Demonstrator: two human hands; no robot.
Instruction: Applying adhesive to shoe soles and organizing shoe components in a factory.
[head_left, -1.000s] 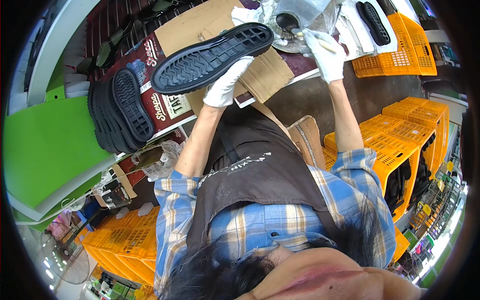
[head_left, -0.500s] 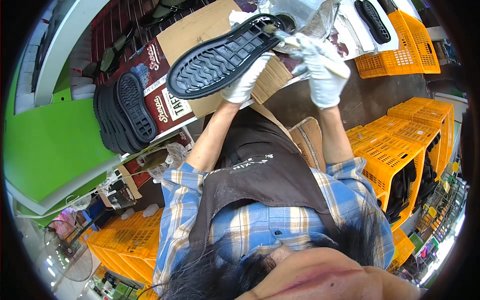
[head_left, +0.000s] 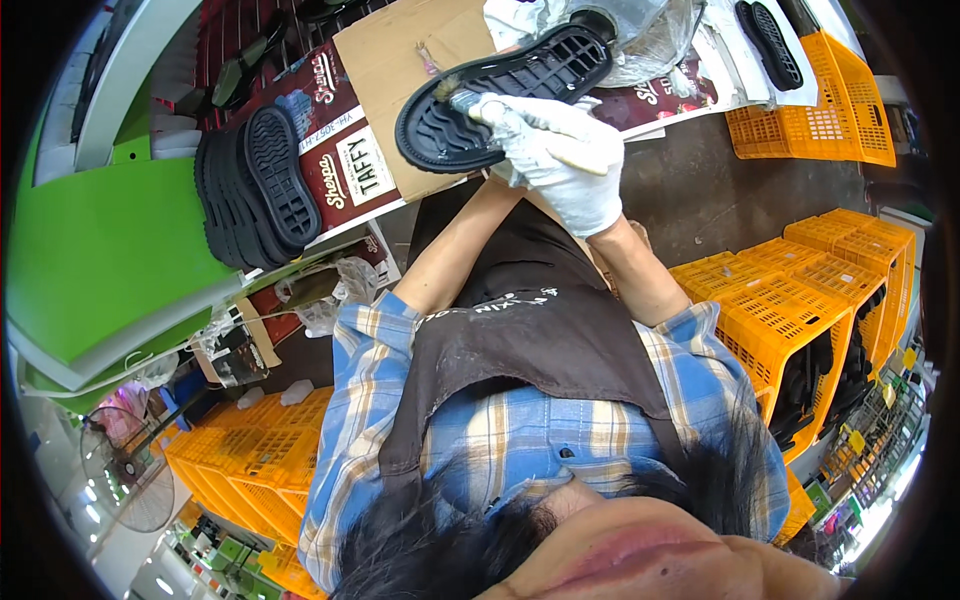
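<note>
A black rubber shoe sole, its ribbed and gridded face turned up, is held tilted above the cardboard. My left hand, in a white glove, supports the sole from beneath at its near edge; the right hand hides most of it. My right hand, also gloved in white, is closed round a brush with a pale handle. The bristles meet the sole's surface toward its wide left end.
Several black soles stand stacked at left, and another sole lies far right. Beyond my hands is a plastic-covered container. Cardboard covers the worktop. Orange crates stand right, others lower left; a green panel is left.
My right hand has brought the brush leftward and nearer, from the sole's narrow right end to its wide left end. The sole has shifted rightward in the picture.
</note>
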